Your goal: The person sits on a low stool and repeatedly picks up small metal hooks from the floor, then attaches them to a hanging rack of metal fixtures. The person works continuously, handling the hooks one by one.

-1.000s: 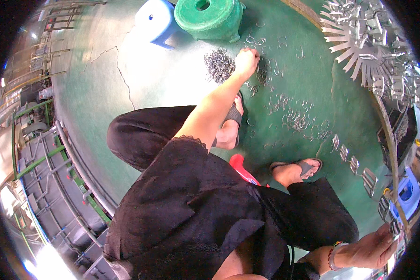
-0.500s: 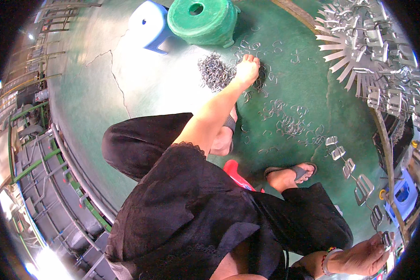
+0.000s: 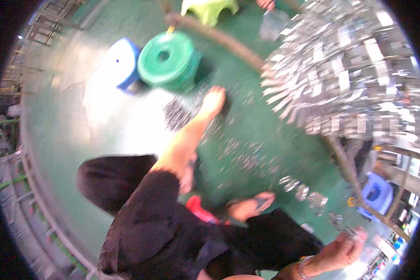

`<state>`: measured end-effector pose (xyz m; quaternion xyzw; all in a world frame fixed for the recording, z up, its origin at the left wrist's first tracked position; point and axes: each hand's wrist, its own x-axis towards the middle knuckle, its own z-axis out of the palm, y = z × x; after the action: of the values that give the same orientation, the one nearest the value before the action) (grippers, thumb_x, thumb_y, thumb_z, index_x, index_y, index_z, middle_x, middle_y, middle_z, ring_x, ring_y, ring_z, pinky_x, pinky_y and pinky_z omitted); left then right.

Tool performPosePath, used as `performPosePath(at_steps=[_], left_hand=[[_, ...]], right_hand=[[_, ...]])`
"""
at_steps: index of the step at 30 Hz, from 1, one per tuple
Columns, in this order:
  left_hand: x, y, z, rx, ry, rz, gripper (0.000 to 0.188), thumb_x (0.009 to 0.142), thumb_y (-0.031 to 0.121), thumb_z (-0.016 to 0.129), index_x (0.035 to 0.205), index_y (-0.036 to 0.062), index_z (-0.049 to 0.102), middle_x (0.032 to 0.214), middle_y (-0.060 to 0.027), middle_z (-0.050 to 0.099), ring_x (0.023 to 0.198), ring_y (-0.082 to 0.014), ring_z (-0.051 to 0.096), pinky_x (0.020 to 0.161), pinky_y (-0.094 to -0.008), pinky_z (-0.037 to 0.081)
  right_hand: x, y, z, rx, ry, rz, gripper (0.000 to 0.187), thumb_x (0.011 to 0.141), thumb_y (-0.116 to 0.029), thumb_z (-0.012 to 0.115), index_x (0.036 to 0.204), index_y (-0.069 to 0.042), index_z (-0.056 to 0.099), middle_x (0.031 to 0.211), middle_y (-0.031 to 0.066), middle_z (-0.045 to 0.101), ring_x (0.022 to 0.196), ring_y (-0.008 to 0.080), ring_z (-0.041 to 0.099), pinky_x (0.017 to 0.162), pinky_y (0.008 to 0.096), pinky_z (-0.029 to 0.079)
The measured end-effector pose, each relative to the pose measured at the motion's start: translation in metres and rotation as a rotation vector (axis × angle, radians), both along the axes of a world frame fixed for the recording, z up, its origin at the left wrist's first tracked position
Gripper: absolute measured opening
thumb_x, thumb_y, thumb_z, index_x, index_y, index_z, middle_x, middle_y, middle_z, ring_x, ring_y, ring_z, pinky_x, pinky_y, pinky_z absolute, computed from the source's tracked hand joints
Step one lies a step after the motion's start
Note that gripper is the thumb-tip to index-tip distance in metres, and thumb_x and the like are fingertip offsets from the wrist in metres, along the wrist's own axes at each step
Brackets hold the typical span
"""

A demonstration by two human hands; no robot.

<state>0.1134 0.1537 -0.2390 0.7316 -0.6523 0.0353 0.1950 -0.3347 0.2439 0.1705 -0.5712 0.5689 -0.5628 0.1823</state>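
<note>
My left hand [image 3: 213, 101] reaches down to the green floor, its fingers curled among small bent metal hooks, right beside a dense heap of them [image 3: 175, 114]. What it may hold is hidden and blurred. At the lower right my right hand [image 3: 343, 249], with a bracelet at the wrist, is closed on the end of a string of linked metal buckles [image 3: 318, 200]. The string trails from my fingers over the floor toward scattered loose hooks [image 3: 249, 161].
A large hanging mass of silvery metal pieces [image 3: 331, 79] fills the upper right, by a wooden pole [image 3: 219, 39]. Green [image 3: 165, 60] and pale blue [image 3: 119, 63] stools stand beyond the heap. A blue stool [image 3: 375, 193] is at right. Another person's hand [image 3: 266, 3] shows at the top.
The view has shifted, so everything sits lower and farther left, with blur. A yellow-green stool and another person's hand now show at the top. My left hand stays by the heap.
</note>
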Motion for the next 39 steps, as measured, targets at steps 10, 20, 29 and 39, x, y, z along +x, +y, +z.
performPosePath(at_steps=[10,20,29,39], left_hand=[[-0.079,0.019,0.178,0.141,1.086,-0.001,0.017,0.083,0.012,0.059,0.092,-0.0007,0.064,0.076,-0.0115,0.067,0.061,-0.0162,0.066,0.059,-0.0306,0.053],[-0.149,0.069,0.449,-0.194,1.144,-0.812,0.012,0.076,0.011,0.069,0.086,0.0043,0.065,0.084,-0.0055,0.063,0.08,-0.0174,0.059,0.072,-0.0292,0.046],[-0.159,0.076,0.458,-0.437,0.836,-0.675,0.013,0.075,0.009,0.069,0.086,0.0051,0.064,0.091,-0.0066,0.063,0.085,-0.0213,0.058,0.073,-0.0314,0.046],[-0.156,0.079,0.48,-0.467,1.04,-0.66,0.013,0.08,0.007,0.065,0.09,0.0004,0.062,0.083,-0.006,0.065,0.076,-0.0128,0.062,0.068,-0.0265,0.049]], right_hand=[[0.064,-0.009,0.042,0.048,-0.139,0.227,0.004,0.073,0.005,0.062,0.074,0.003,0.058,0.07,0.0033,0.046,0.061,0.0087,0.041,0.052,0.019,0.031],[0.101,-0.02,0.051,0.04,-0.097,0.501,0.006,0.078,0.007,0.062,0.084,0.004,0.061,0.077,0.0013,0.05,0.066,0.0045,0.045,0.054,0.0163,0.034],[0.123,-0.023,0.058,0.022,-0.135,0.564,0.008,0.082,0.002,0.062,0.089,0.005,0.06,0.081,0.0017,0.051,0.067,0.0052,0.046,0.054,0.0182,0.038],[0.126,-0.033,0.096,-0.099,0.153,0.645,0.012,0.083,-0.008,0.063,0.092,0.001,0.064,0.067,0.0005,0.053,0.053,0.0034,0.042,0.046,0.019,0.032]])
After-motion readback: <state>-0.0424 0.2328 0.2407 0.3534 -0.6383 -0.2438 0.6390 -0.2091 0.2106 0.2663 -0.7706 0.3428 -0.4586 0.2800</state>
